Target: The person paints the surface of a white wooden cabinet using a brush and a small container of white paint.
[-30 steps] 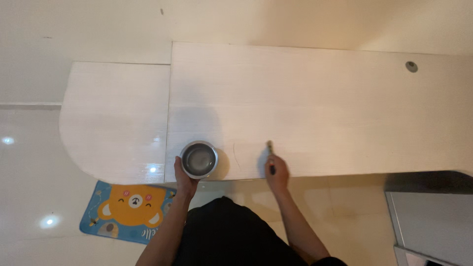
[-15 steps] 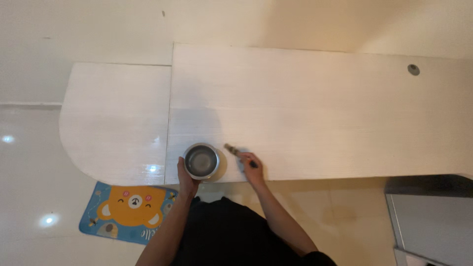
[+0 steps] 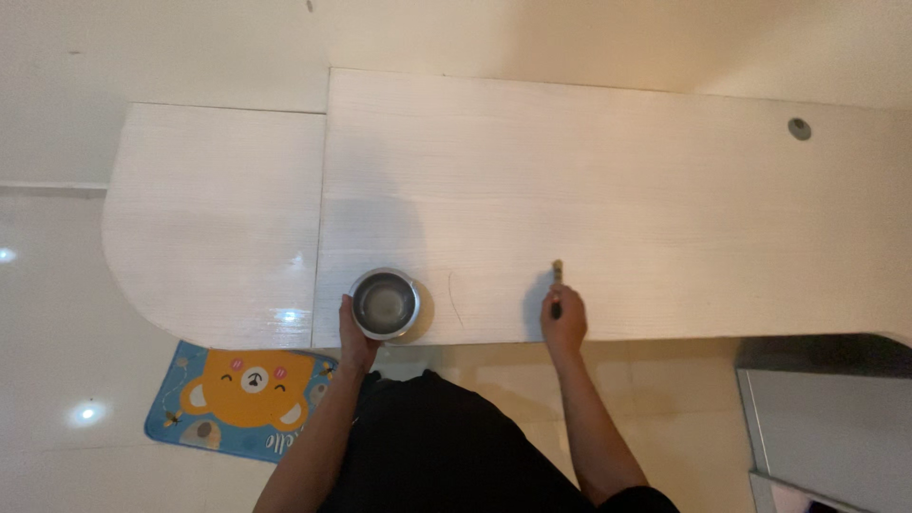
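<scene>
A small round metal bowl [image 3: 384, 303] stands near the front edge of a pale wooden desk [image 3: 608, 180]. My left hand [image 3: 353, 334] grips the bowl's near left rim. My right hand [image 3: 564, 319] is closed around a thin brush [image 3: 557, 279], whose dark handle sits in my fingers and whose tip points away from me and rests on the desk top, well to the right of the bowl. A faint curved mark [image 3: 454, 299] lies on the desk between bowl and brush.
A rounded side leaf [image 3: 214, 218] adjoins the desk on the left. A round cable hole [image 3: 799, 128] sits at the far right. On the glossy tile floor lies a blue mat with an orange bear [image 3: 239, 397]. A grey cabinet [image 3: 826, 427] stands at the lower right.
My right hand went with the brush from the desk to beside the bowl, then swung back out to the right. The bowl and my left hand stayed put.
</scene>
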